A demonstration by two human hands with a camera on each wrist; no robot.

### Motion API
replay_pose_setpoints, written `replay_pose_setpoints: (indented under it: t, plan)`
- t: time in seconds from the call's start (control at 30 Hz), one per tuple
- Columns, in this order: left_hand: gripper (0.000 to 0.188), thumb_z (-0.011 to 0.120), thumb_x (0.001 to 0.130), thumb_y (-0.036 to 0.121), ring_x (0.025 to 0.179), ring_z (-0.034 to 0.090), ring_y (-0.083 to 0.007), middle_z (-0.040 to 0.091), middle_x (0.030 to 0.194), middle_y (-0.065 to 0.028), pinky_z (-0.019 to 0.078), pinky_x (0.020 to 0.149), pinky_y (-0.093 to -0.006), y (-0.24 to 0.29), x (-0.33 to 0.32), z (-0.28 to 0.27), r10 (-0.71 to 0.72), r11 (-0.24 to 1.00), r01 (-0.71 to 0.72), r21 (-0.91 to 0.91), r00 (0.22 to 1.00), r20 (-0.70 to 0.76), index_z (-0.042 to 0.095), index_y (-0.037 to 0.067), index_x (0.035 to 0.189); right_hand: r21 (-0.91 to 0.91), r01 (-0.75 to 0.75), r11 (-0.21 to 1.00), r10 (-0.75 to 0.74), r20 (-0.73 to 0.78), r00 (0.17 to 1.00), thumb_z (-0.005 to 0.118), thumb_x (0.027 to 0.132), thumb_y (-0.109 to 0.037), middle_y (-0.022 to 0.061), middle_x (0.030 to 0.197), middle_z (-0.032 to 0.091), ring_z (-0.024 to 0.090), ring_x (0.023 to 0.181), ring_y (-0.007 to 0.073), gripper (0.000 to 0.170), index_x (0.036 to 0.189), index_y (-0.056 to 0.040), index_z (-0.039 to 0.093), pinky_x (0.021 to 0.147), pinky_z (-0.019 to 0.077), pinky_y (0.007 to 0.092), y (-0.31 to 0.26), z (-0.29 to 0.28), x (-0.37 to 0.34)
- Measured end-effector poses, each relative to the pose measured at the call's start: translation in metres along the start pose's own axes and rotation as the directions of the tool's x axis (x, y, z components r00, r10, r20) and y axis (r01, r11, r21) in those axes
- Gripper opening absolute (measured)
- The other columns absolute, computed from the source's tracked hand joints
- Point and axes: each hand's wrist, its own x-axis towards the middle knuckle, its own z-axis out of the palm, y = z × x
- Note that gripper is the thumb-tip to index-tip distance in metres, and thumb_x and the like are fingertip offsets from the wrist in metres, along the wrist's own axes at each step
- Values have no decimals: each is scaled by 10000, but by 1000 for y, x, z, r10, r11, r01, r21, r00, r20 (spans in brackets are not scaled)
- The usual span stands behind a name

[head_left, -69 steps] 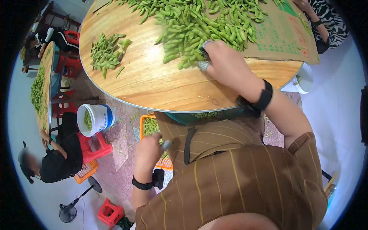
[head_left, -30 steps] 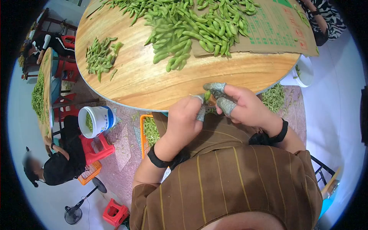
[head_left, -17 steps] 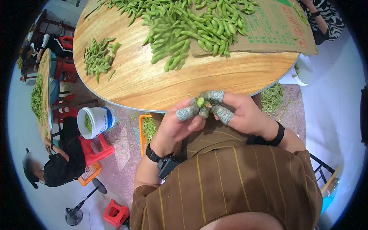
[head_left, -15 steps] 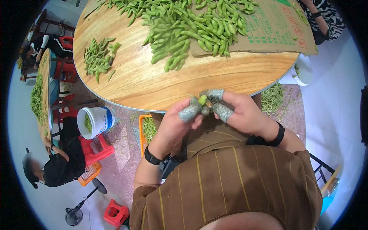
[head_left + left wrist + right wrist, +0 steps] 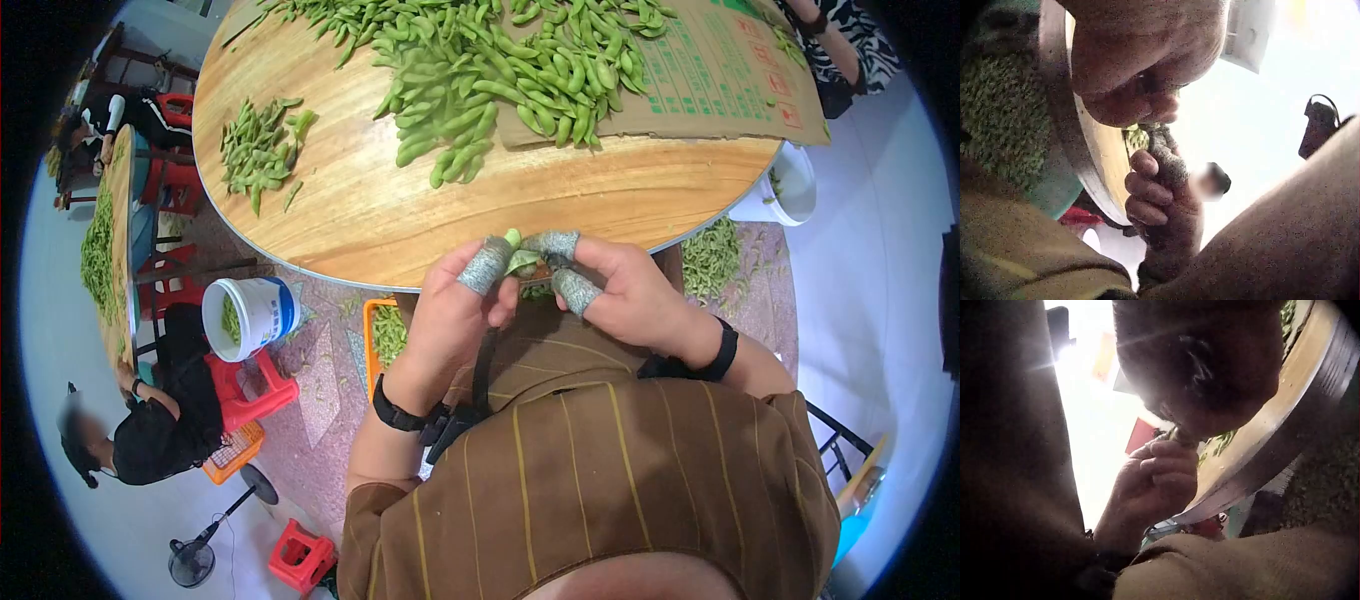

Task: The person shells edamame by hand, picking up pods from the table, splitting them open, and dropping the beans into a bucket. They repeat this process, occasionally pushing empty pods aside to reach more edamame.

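Observation:
Both hands meet over my lap, just in front of the table edge. My left hand (image 5: 450, 305) pinches a green soybean pod (image 5: 522, 262) between thumb and fingers, with grey wrapping (image 5: 485, 265) on the thumb. Close against the pod is my right hand (image 5: 640, 290), its thumb and forefinger also wrapped in grey and curled around a small dark object (image 5: 548, 262). I cannot tell what kind of object it is. In the left wrist view the right hand (image 5: 1163, 194) has its other fingers folded in. The right wrist view shows the left hand (image 5: 1154, 481) with curled fingers.
A large heap of pods (image 5: 500, 75) lies on the wooden table (image 5: 600, 195), partly on cardboard (image 5: 715, 90). A smaller pile (image 5: 262, 155) sits left. White buckets (image 5: 250, 318) flank the table, and an orange basket (image 5: 375, 345) stands below. Other people sit at left and upper right.
My right hand has come back from the heap to my lap, and my left hand has risen to meet it. Since half a second ago the pod has shifted between the fingers.

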Motion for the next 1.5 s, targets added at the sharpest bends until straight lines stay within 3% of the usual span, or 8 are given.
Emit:
replay_pose_setpoints:
  t: [0.2, 0.33, 0.63, 0.73, 0.93, 1.07, 1.23, 1.5]
  plan:
    - [142, 548, 939, 123, 556, 516, -40, 551, 624, 33, 403, 496, -198, -3, -6, 5, 226, 797, -173, 579, 974, -22, 638, 46, 859, -665, 292, 687, -429, -48, 902, 626, 806, -85, 178, 911, 639, 611, 796, 363, 236, 1026, -5, 605, 677, 502, 394, -7, -2, 5]
    - [164, 564, 942, 157, 531, 479, -32, 520, 606, 47, 373, 473, -195, 3, -17, 1, 221, 799, -256, 544, 966, 131, 615, 43, 836, -532, 364, 764, -420, 18, 908, 642, 820, -101, 148, 817, 624, 622, 718, 292, 160, 947, -13, 600, 632, 489, 366, -6, -2, 10]
    - [231, 580, 941, 237, 499, 448, -41, 544, 682, 35, 336, 435, -198, 15, -39, -39, -71, 994, 42, 97, 945, 319, 632, 12, 931, 104, -449, 887, 381, 385, 841, 673, 827, -194, 116, 732, 595, 598, 666, 207, 181, 917, -41, 636, 631, 480, 324, -5, -10, 21]
    - [211, 639, 892, 217, 516, 473, -49, 543, 655, 18, 375, 452, -211, 16, -69, -85, 1, 870, -20, 493, 999, 39, 630, 6, 894, -494, 295, 818, -136, 332, 933, 684, 765, -215, 165, 781, 633, 599, 724, 386, 255, 927, -28, 623, 668, 493, 437, 1, -5, 27]
    - [307, 731, 748, 302, 764, 634, -388, 648, 805, -213, 506, 660, -470, -3, -107, -123, 39, -347, 370, 862, 924, -381, 631, 32, 856, -718, 280, 637, -265, 137, 955, 636, 795, -172, 202, 823, 617, 615, 786, 389, 196, 873, -8, 562, 662, 492, 467, -20, 6, 92]
    - [239, 706, 779, 246, 750, 643, -366, 647, 781, -193, 513, 646, -437, 5, -99, -101, 216, -241, 361, 901, 925, -313, 624, 33, 852, -850, 353, 392, -470, 145, 871, 636, 768, -130, 193, 830, 610, 609, 761, 385, 184, 891, -25, 547, 647, 492, 458, -4, 13, 135]
    - [158, 612, 871, 117, 646, 630, -190, 658, 749, -104, 488, 590, -313, 18, -59, -63, 352, 286, -252, 925, 925, 143, 650, 13, 984, -849, 334, 410, -556, 58, 829, 652, 792, -178, 154, 784, 603, 596, 730, 334, 177, 874, -39, 581, 640, 483, 409, -15, 1, 113]
    - [268, 446, 995, 238, 724, 597, -113, 658, 901, -37, 476, 663, -227, 2, 12, -12, -60, 976, 17, 217, 980, 192, 620, 39, 1039, -736, 344, 583, -637, -150, 756, 742, 695, -127, 116, 762, 613, 602, 645, 291, 256, 925, -66, 647, 576, 487, 371, -11, 13, 28]
